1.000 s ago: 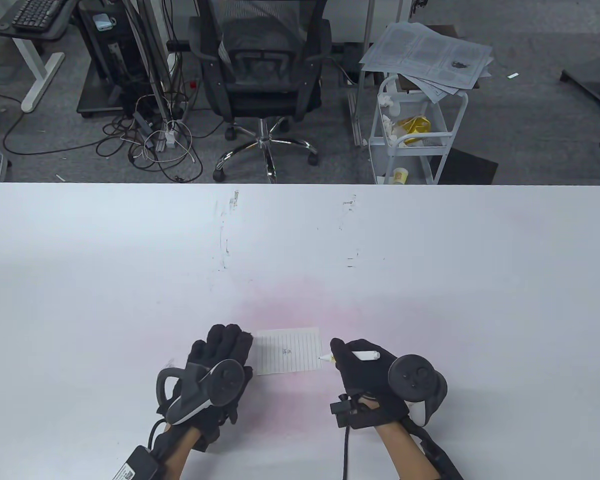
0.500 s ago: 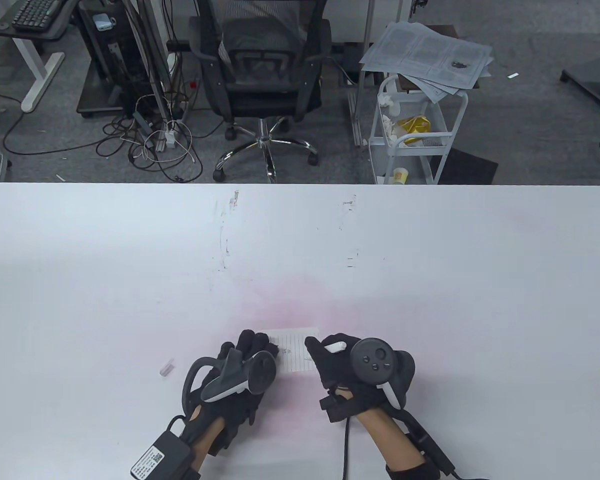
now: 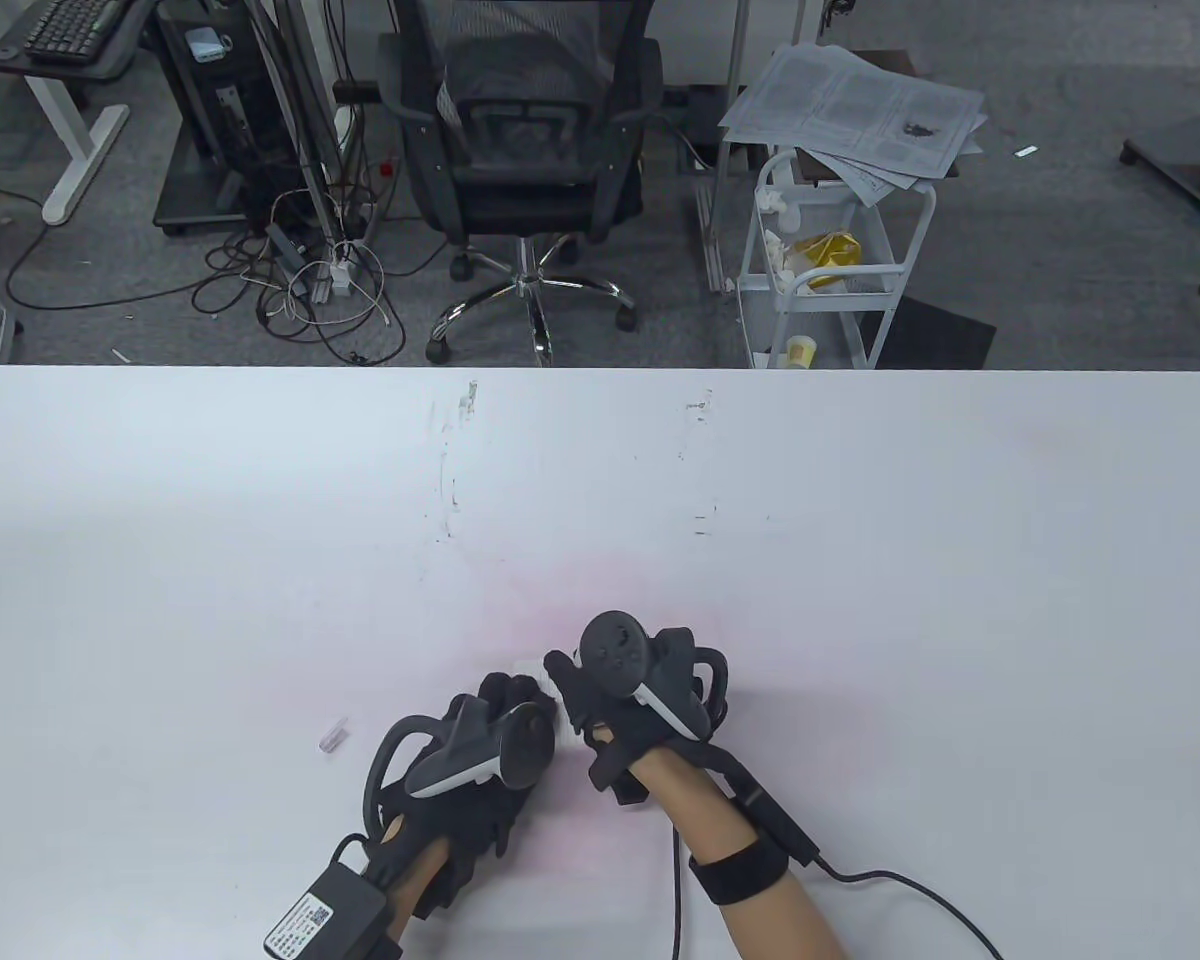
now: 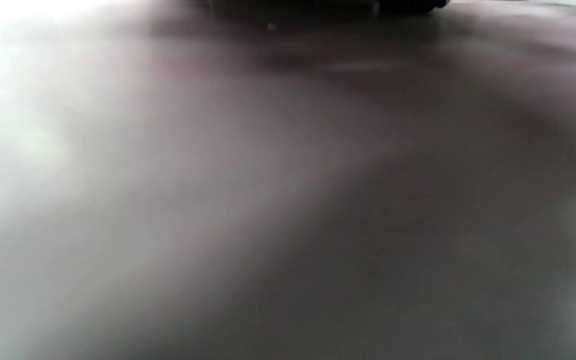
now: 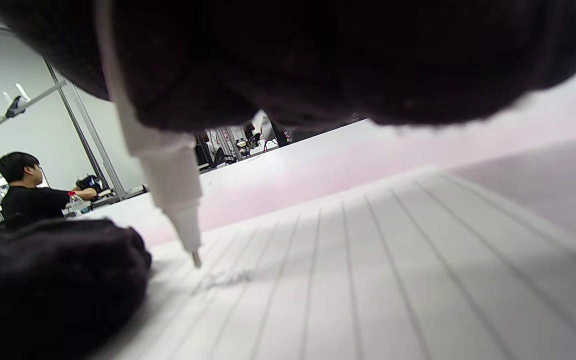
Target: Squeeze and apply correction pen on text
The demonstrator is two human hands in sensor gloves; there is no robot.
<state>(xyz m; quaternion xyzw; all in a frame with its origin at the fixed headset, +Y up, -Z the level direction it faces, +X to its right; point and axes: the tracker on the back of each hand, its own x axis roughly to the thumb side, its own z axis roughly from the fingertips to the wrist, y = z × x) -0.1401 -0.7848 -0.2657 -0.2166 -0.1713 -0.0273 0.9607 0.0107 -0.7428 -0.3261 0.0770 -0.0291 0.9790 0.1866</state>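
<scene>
Now right hand point(image 3: 610, 700) holds correction pen point(image 5: 165, 165) tip by text point(image 5: 223, 281)

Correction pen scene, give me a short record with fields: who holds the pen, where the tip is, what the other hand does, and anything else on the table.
pen holder: right hand grips the correction pen
tip: just beside the handwritten text on the lined paper; contact cannot be told
other hand: left hand rests on the paper's left edge
fluid on text: none visible
also on table: small clear cap, left of the left hand
left wrist view: blurred, shows nothing usable
</scene>
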